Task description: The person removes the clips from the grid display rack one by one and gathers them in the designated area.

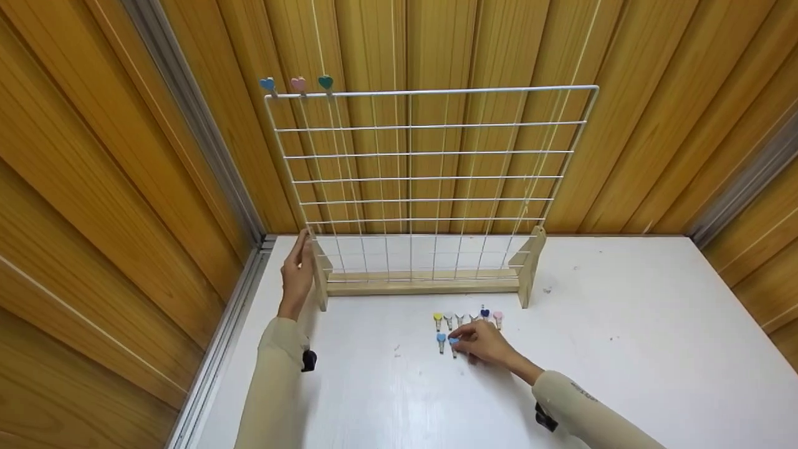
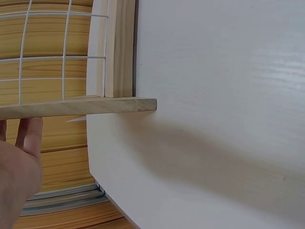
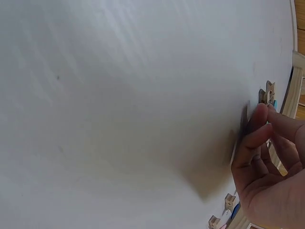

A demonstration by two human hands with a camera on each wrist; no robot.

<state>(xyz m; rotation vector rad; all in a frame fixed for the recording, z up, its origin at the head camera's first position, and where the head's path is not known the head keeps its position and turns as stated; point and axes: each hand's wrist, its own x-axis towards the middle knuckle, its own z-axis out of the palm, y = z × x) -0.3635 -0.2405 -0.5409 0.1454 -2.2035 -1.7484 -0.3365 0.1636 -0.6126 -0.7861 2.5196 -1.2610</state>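
Blue-heart clothespin (image 1: 454, 342) lies in the nearer row on the counter (image 1: 374, 386), long axis running toward the person, heart away. Leftmost, the left hand (image 1: 297, 274) lays straight fingers against the wooden upright (image 2: 78, 107); 1 twin clothespin (image 1: 441, 340) lies between; the right hand (image 1: 487, 343), nearer, reaches from the right, fingers clamped on the blue-heart clothespin.

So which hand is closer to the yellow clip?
The right hand: it pinches a light blue clip, lower right of the yellow clip in the head view. The left hand is farther away, against the left wooden leg of the rack.
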